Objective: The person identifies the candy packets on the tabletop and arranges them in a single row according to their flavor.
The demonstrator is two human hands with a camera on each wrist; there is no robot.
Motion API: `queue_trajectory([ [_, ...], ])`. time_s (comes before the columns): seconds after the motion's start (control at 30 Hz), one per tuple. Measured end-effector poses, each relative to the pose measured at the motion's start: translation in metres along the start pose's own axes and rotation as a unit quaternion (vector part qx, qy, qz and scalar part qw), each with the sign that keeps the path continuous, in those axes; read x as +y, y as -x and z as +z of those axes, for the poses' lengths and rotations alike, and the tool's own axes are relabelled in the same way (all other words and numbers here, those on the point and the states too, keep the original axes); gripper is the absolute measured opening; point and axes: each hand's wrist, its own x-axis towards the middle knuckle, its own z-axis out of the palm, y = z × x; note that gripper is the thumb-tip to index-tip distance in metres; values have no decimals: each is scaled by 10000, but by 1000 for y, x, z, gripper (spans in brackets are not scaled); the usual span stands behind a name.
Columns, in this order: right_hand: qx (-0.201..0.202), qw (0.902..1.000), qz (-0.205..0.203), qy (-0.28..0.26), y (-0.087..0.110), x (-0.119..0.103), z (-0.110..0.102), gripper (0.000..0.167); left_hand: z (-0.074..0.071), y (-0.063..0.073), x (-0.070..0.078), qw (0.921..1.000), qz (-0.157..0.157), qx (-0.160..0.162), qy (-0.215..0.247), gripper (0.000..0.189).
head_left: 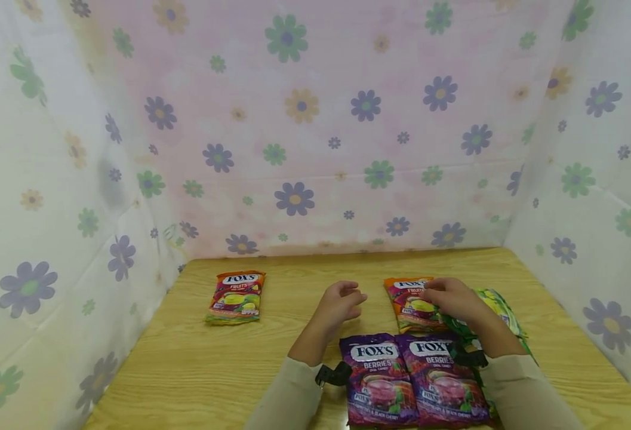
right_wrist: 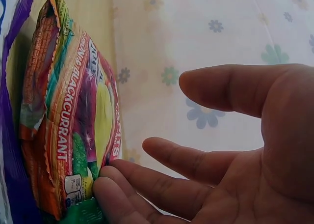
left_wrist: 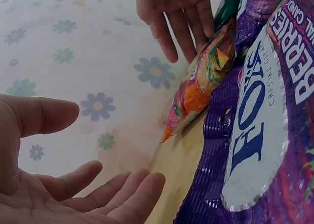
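Note:
My left hand hovers over the table with fingers apart and nothing in them; its spread thumb and fingers show in the left wrist view. My right hand is at the right edge of an orange Fox's Fruits candy bag. In the right wrist view, its lower fingertips lie against or just in front of that bag; contact cannot be told. Below the hands, two purple Fox's Berries bags lie side by side, the right one partly covered by my wrist strap.
Another orange Fruits bag lies alone at the table's left. Green-and-yellow bags lie under and beyond my right forearm, partly hidden. Flowered cloth walls the wooden table at the back and both sides.

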Motion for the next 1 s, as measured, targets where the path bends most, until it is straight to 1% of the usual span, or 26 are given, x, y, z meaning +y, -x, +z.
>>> queue_trajectory([
  [0.1,43,10000,-15,22,0,-1,3,60,0,1,0,10000,-57,-22,31,58],
  [0.17,3,10000,12,-87,0,-2,4,61,0,1,0,9999,-105,-76,19,59],
  [0.37,-156,9994,-89,-294,1,-5,7,62,1,3,-2,9996,-177,-206,-46,62],
  [0.6,-314,9987,-134,-376,0,-9,12,62,4,1,-4,9993,-264,-193,-164,60],
  [0.83,-548,9962,-298,-604,-2,-10,16,58,5,-2,-6,9992,-347,-153,-146,59],
  [0.9,-576,9957,-328,-645,-2,-8,16,58,6,-3,-7,9990,-397,-143,-137,59],
  [1.0,-486,9956,-277,-758,-4,-5,14,58,7,-3,-9,9986,-485,-156,-136,60],
])
